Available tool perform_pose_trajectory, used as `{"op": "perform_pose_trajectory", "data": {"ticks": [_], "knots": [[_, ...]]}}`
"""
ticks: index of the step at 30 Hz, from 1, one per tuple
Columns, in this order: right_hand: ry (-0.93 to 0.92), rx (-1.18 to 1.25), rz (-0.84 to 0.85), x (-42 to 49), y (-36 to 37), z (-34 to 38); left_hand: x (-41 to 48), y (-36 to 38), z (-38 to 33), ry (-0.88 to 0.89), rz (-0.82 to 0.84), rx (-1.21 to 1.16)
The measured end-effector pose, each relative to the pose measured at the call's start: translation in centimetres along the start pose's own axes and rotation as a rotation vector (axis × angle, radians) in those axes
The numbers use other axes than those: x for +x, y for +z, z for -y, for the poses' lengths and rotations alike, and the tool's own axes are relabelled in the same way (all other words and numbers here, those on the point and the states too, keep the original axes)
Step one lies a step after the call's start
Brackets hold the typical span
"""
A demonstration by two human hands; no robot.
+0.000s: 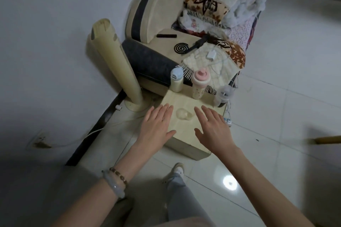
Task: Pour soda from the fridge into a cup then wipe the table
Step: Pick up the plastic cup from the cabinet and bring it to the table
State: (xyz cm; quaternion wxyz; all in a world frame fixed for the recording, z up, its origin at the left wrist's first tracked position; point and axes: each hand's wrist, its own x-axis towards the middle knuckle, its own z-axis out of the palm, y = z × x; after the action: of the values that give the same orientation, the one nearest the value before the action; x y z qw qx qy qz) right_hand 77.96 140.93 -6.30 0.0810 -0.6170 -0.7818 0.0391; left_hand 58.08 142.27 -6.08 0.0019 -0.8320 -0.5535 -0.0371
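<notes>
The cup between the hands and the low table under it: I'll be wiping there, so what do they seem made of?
The cup looks like clear, colourless plastic or glass: the tabletop shows through it, but which of the two is unclear. The low table looks like cream laminate or painted board, smooth, with a faint grain pattern and a soft sheen.
</notes>
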Motion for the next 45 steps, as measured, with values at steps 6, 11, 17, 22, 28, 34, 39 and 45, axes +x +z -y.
{"op": "perform_pose_trajectory", "data": {"ticks": [6, 11, 17, 22, 28, 34, 39, 45], "knots": [[0.065, 0.051, 0.087, 3.6, 2.7, -3.6, 6.3, 2.8, 2.8, 0.049, 0.045, -0.106], [0.159, 0.161, 0.201, 5.5, 5.7, -6.9, 10.7, 4.7, 4.4, 0.08, 0.125, -0.177], [0.299, 0.29, 0.352, 8.0, 10.7, -9.1, 13.9, 10.0, 4.6, 0.131, 0.283, -0.287], [0.435, 0.413, 0.413, 9.4, 17.4, -9.7, 16.6, 17.4, 5.0, 0.028, 0.519, -0.475], [0.578, 0.621, 0.393, 11.1, 25.4, -10.1, 18.5, 26.5, 4.6, -0.023, 0.598, -0.54], [0.644, 0.751, 0.33, 11.5, 29.5, -9.9, 19.1, 31.0, 2.8, -0.01, 0.595, -0.562], [0.652, 0.74, 0.316, 11.3, 29.3, -9.9, 19.2, 30.8, 2.2, -0.002, 0.561, -0.567], [0.65, 0.768, 0.295, 11.2, 24.1, -8.9, 19.1, 25.6, 2.5, 0.03, 0.528, -0.566]]}}
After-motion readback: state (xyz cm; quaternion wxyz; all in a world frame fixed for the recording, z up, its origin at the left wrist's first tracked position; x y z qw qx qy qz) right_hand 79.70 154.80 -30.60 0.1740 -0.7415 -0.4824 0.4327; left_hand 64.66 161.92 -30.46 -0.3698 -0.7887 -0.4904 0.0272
